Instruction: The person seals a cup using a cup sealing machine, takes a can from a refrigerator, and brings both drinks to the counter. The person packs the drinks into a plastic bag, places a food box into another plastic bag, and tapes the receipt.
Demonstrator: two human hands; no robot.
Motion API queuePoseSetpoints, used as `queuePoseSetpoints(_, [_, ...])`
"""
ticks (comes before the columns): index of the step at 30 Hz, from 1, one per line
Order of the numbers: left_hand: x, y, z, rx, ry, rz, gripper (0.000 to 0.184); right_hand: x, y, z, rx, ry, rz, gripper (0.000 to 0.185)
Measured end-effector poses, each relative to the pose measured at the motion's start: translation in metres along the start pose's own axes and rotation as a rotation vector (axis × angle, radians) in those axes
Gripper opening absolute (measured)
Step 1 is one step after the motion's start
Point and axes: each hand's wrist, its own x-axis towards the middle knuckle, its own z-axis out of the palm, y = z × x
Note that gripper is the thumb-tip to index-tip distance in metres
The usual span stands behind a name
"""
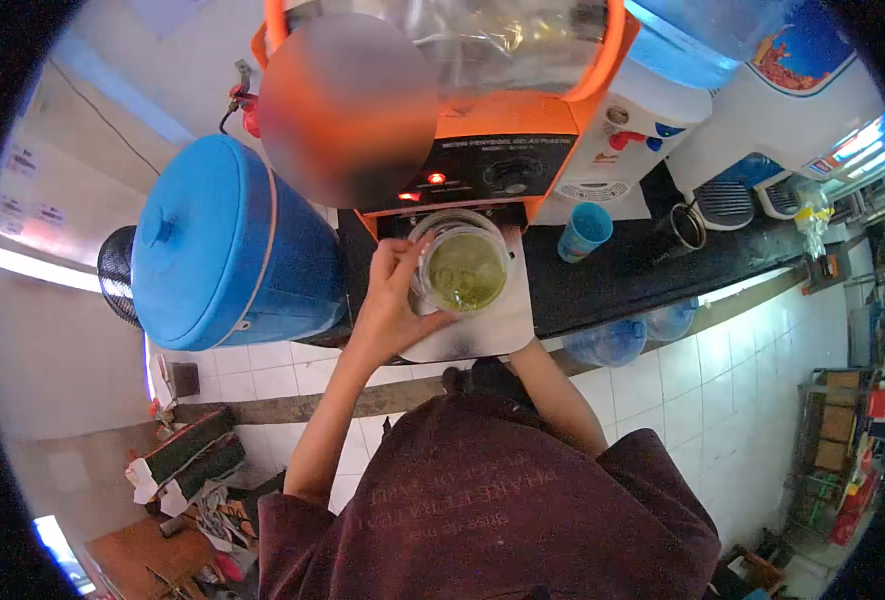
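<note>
While the left grip (pixel 403 285) holds a cup of green stuff (pixel 466 272), I can't tell what the mostly hidden right grip (pixel 527 351) does.

At four o'clock the metal plate (pixel 493 332) hides most of my right hand (pixel 526 352); at eleven, blur masks part of the orange machine (pixel 513 121).

Your bare left hand (pixel 398 290) is bent into a C-shaped grip, the thumb stretched to the right and nearest your body, the fingers curled on the far side. Your bare left forearm (pixel 348 385) slants forward and inward from a short dark-maroon cloth sleeve (pixel 303 540). Your bare right forearm (pixel 568 405) also angles forward and inward, lower down; beyond its wrist, your right hand is hidden, so its pose cannot be told.
</note>
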Motion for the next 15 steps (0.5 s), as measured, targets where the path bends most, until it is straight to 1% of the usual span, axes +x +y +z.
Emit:
queuePoseSetpoints(2, [0.009,0.005,0.008,-0.062,-0.022,0.008,0.073,-0.002,0.003,-0.004,0.084,0.043,0.021,0.05])
queuePoseSetpoints(4, [0.015,-0.005,0.014,-0.013,-0.007,0.078,0.069,-0.001,0.006,-0.007,-0.089,0.124,0.014,0.049])
queuePoseSetpoints(6, [0.016,-0.006,0.016,-0.011,0.022,0.135,0.065,-0.003,-0.004,0.001,-0.132,0.047,-0.05,0.047])
queuePoseSetpoints(8, [0.015,0.001,0.016,-0.06,0.055,0.185,0.061,-0.008,-0.005,0.001,-0.236,0.04,-0.07,0.046])
queuePoseSetpoints(10, [0.011,0.013,0.01,-0.099,0.13,0.237,0.061,-0.024,0.016,-0.023,-0.404,0.103,-0.038,0.045])
queuePoseSetpoints(11, [0.008,0.016,0.008,-0.122,0.168,0.26,0.06,-0.043,0.023,-0.035,-0.012,0.193,0.188,0.045])
queuePoseSetpoints(12, [0.006,0.018,0.012,-0.238,0.233,0.292,0.059,-0.069,0.025,-0.048,0.382,0.278,0.405,0.045])
queuePoseSetpoints(14, [0.0,0.034,0.008,-0.261,0.248,0.308,0.059,-0.124,0.02,-0.072,0.281,0.327,0.503,0.047])
queuePoseSetpoints(15, [-0.002,0.043,0.006,-0.278,0.25,0.321,0.058,-0.146,0.008,-0.075,0.273,0.279,0.481,0.047])
